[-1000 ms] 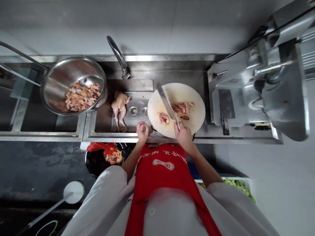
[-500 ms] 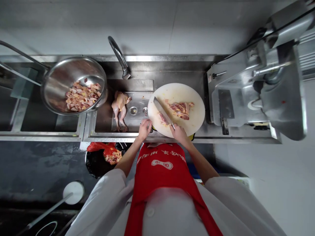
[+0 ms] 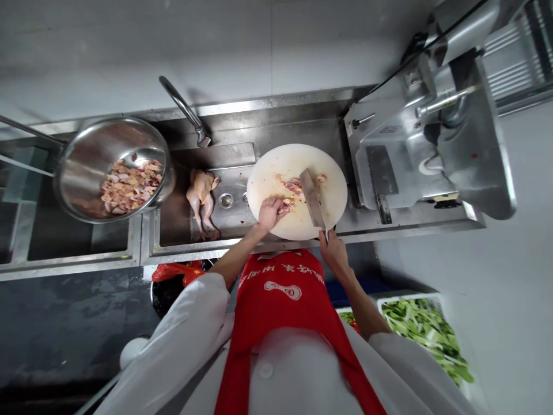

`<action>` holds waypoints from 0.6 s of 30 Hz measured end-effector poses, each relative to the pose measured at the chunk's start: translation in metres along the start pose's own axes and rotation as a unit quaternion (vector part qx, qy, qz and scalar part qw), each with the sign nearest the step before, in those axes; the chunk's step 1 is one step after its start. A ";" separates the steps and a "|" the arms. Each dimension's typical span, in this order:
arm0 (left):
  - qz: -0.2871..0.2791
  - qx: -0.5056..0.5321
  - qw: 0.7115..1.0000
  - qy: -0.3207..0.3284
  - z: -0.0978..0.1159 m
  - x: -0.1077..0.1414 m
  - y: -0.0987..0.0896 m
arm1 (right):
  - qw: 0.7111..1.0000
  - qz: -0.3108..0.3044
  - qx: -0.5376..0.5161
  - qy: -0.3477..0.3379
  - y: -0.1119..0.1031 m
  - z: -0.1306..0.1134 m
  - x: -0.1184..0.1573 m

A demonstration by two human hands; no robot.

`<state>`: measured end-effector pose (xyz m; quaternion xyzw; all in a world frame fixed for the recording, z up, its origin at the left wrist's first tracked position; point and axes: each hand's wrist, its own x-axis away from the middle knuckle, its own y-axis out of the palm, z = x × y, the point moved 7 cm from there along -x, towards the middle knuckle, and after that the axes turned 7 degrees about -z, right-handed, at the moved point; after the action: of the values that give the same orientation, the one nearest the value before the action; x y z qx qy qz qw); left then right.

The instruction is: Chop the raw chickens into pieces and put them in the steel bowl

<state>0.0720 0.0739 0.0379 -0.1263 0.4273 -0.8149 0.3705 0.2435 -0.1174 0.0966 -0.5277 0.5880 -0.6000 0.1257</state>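
Observation:
A round white cutting board (image 3: 276,167) lies across the sink edge. On it are pieces of raw poultry (image 3: 294,184), partly covered by the blade of a cleaver (image 3: 311,199). My right hand (image 3: 333,249) is closed round the cleaver's handle at the board's front edge. My left hand (image 3: 269,213) rests at the board's left front, its fingers closed on a small meat piece (image 3: 285,206). A whole plucked bird (image 3: 202,199) lies in the sink, left of the board.
A steel bowl (image 3: 64,190) of chopped meat stands at the left, near a curved faucet (image 3: 185,106). To the right is a metal machine with a second cleaver (image 3: 382,173). A basket of greens (image 3: 425,328) sits low at the right.
My left hand has moved from the sink edge onto the board and taken hold of meat. The cleaver has shifted right and turned, its blade now over the larger meat. The view has shifted.

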 end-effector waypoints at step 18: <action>0.097 0.087 0.991 -0.042 -0.003 0.069 0.006 | 0.998 -0.003 0.049 -0.039 -0.010 -0.081 -0.019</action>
<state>0.0257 0.0247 0.0237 -0.0853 0.3495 -0.8030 0.4751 0.1923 -0.0536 0.1160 -0.5457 0.5507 -0.6076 0.1726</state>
